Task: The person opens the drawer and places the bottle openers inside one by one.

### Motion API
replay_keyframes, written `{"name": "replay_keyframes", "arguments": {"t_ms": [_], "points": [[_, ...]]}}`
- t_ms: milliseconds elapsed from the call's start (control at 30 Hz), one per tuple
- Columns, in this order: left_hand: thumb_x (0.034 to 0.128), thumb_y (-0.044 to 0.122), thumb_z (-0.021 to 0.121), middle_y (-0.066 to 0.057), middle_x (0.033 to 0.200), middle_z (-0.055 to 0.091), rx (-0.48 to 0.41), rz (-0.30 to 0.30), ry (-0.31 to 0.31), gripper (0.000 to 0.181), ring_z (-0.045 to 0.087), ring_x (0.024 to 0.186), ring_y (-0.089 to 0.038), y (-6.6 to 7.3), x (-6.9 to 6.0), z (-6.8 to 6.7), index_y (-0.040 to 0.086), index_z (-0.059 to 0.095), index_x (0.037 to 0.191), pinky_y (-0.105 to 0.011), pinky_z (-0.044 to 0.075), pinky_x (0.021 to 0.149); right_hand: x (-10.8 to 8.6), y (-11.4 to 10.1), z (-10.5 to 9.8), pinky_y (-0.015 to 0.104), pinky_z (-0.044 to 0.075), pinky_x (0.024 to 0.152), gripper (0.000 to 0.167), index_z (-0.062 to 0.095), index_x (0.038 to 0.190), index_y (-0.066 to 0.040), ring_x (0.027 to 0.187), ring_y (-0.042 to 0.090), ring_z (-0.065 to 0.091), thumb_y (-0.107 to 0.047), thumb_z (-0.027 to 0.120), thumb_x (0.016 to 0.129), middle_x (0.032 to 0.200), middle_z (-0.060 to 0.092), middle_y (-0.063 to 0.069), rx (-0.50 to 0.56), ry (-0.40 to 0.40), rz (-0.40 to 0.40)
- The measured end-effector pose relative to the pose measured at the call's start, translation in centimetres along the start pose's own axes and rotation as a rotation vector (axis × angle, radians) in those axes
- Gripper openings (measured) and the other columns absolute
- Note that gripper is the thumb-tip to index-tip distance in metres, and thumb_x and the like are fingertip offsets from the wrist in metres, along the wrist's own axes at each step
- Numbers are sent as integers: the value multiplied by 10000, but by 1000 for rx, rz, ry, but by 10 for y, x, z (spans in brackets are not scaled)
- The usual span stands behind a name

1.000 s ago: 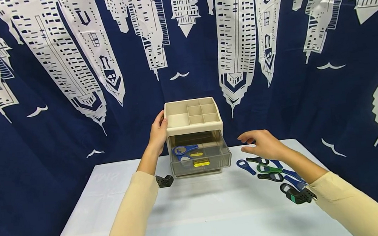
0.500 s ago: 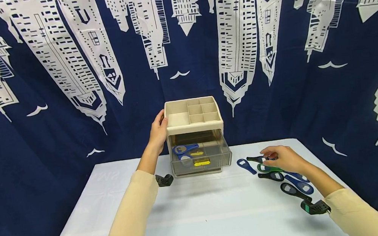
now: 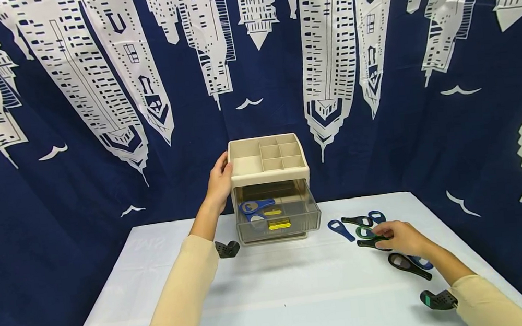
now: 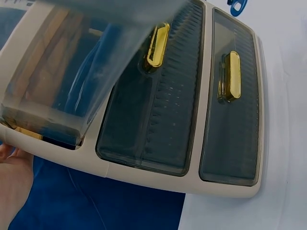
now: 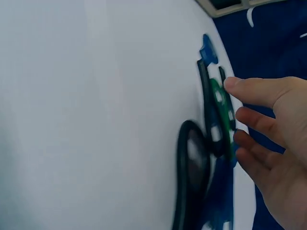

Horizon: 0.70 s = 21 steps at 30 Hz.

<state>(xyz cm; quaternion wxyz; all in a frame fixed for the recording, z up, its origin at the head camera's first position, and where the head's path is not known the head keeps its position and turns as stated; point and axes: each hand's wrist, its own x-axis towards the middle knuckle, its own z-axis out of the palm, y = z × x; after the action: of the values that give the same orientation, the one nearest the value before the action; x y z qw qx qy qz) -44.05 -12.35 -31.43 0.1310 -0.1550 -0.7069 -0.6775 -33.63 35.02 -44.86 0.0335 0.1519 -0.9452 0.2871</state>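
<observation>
In the head view my left hand rests against the left side of a cream drawer cabinet; part of that hand shows at the cabinet's edge in the left wrist view. The cabinet's smoky clear upper drawer is pulled out, with blue bottle openers inside. Over the group of openers on the right is my right hand, near a green opener and a black one. The right wrist view shows its thumb and fingers spread apart, with nothing between them.
A blue opener lies nearest the cabinet on the white table. Another black opener lies in front of my right hand. Dark blue cloth with white buildings hangs behind the table.
My right hand has moved right and lower from beside the drawer to over the openers. My left hand and the drawer have stayed in place.
</observation>
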Motion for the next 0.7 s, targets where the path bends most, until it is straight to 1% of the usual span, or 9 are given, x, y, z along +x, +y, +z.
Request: {"name": "replay_keyframes", "arguments": {"t_ms": [167, 267, 400, 533, 700], "points": [[1136, 169, 395, -159, 1568, 418, 10, -9, 3, 503, 437, 1379, -285, 1, 0, 0, 59, 311, 1619, -444, 355, 1142, -2, 10, 6, 464, 497, 800, 340, 736, 1124, 17, 899, 246, 582, -121, 858, 840, 994, 665, 51, -74, -22, 30], [1135, 165, 397, -157, 1568, 419, 10, -5, 8, 501, 434, 1383, -286, 1, 0, 0, 55, 315, 1617, -443, 349, 1147, -2, 13, 9, 464, 498, 797, 337, 740, 1113, 10, 899, 238, 578, -118, 867, 829, 989, 648, 49, -106, -9, 29], [1136, 160, 397, -158, 1578, 413, 7, 6, 11, 496, 425, 1395, -288, 1, 0, 1, 45, 321, 1613, -437, 339, 1154, -1, 14, 11, 460, 497, 792, 320, 740, 1106, 2, 898, 237, 572, -100, 859, 827, 994, 634, 51, -110, 2, 18], [1135, 156, 399, -159, 1574, 418, 7, 10, 14, 496, 426, 1393, -289, 1, 0, 1, 45, 323, 1612, -434, 336, 1155, 1, 16, 13, 452, 485, 773, 310, 734, 1095, -14, 867, 221, 544, -97, 848, 819, 968, 613, 34, -121, -11, 20], [1136, 161, 396, -151, 1575, 417, 15, 14, 14, 496, 422, 1397, -285, -1, 0, 1, 49, 322, 1613, -433, 330, 1159, 4, 18, 14, 469, 490, 781, 319, 741, 1097, -27, 863, 218, 555, -117, 847, 809, 961, 626, 26, -144, -20, 24]]}}
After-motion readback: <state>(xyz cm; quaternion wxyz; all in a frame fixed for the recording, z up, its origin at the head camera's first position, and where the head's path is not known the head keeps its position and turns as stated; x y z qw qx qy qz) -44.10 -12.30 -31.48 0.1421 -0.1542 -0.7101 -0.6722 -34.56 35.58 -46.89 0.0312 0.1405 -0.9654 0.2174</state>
